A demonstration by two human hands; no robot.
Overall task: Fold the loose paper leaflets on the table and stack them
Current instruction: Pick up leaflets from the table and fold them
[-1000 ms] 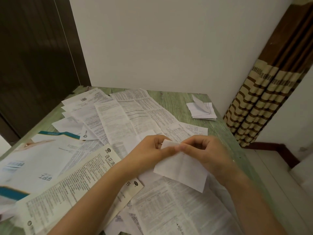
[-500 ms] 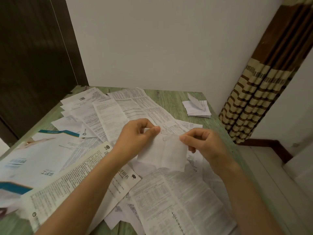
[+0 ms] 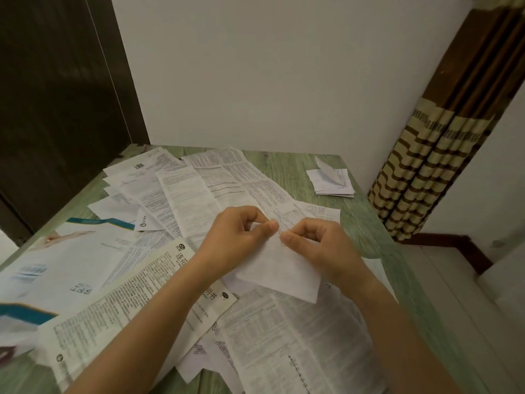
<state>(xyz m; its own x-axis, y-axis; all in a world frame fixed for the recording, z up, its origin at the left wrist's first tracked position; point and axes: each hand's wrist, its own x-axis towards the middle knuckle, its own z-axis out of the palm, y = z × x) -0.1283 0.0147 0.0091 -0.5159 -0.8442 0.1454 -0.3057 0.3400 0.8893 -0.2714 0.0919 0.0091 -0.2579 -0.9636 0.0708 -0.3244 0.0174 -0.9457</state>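
A small white folded leaflet (image 3: 279, 270) hangs just above the table's middle, held at its top edge. My left hand (image 3: 238, 237) pinches that edge from the left and my right hand (image 3: 321, 248) pinches it from the right, fingertips nearly meeting. Under and around them lie several loose printed leaflets (image 3: 193, 194), overlapping across the green wooden table (image 3: 287, 163). A short stack of folded leaflets (image 3: 332, 180) sits at the table's far right corner, its top sheet half lifted.
A large glossy sheet with teal bands (image 3: 56, 265) covers the near left. A dark door (image 3: 56, 95) stands on the left, a white wall behind, and a striped brown curtain (image 3: 426, 172) at the right. The table's right edge drops to a light floor (image 3: 468, 308).
My hands spread apart along the leaflet's top edge half a second ago, then came back together. The leaflet now hangs lower right of the pinch, narrower than before.
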